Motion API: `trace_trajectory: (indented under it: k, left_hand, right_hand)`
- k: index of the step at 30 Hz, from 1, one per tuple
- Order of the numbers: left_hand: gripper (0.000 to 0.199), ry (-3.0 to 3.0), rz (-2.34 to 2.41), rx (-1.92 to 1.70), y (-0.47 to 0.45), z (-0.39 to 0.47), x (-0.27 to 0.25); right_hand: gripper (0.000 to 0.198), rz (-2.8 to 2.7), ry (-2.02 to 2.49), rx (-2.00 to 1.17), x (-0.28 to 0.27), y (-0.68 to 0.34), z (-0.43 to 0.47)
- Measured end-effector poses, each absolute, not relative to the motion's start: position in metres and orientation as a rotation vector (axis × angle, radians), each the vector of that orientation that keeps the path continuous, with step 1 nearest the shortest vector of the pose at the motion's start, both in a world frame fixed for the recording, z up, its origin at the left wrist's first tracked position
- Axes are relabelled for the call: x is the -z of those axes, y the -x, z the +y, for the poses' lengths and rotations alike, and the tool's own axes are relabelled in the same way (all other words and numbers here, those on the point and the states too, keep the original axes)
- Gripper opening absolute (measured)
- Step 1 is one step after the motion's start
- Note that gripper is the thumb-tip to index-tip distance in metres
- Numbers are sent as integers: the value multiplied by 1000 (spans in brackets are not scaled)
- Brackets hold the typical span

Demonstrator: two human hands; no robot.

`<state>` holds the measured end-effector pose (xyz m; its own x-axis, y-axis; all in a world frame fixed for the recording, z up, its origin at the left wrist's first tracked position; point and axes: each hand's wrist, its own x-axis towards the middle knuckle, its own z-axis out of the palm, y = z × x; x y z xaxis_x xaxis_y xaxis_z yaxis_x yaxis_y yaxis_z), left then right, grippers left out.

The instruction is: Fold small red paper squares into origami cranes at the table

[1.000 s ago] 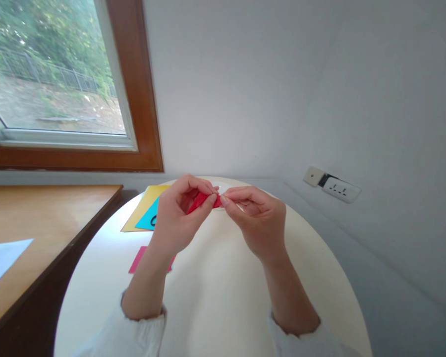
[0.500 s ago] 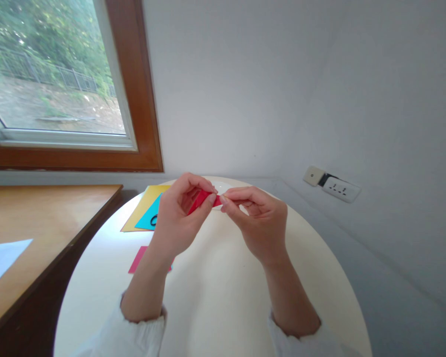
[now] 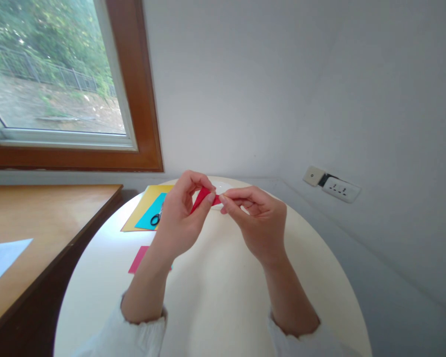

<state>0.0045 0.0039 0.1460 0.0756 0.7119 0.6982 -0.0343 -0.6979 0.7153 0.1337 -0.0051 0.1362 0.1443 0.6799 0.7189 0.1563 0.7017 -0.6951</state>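
Observation:
A small folded piece of red paper (image 3: 199, 199) is held up above the round table, between both hands. My left hand (image 3: 184, 218) pinches it with thumb and fingertips, and part of the paper lies hidden inside that palm. At the paper's right end, my right hand (image 3: 262, 218) grips it between thumb and index finger, the other fingers curled. The fingertips of the two hands are close together. Behind the hands, a whitish clear dish (image 3: 225, 187) shows in part at the table's far side.
Yellow paper (image 3: 139, 213) and blue paper (image 3: 146, 218) lie at the left of the white round table (image 3: 223, 297), with black-handled scissors (image 3: 155, 219) on top. Pink paper (image 3: 137, 259) is partly behind my left forearm. A wooden desk (image 3: 52, 218) stands left, a wall socket (image 3: 340, 188) right.
My left hand has tilted slightly, turning the red paper a little, and more of the scissors shows beside it. My right hand stays almost in place, still pinching the paper's end.

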Motion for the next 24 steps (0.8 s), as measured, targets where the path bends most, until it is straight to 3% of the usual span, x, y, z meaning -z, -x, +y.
trace_trajectory:
  k: [24]
  left_hand:
    - [12, -1750, 711, -1721, -5, 6, -142]
  right_hand:
    - [9, -1507, 828, -353, -137, -140, -1]
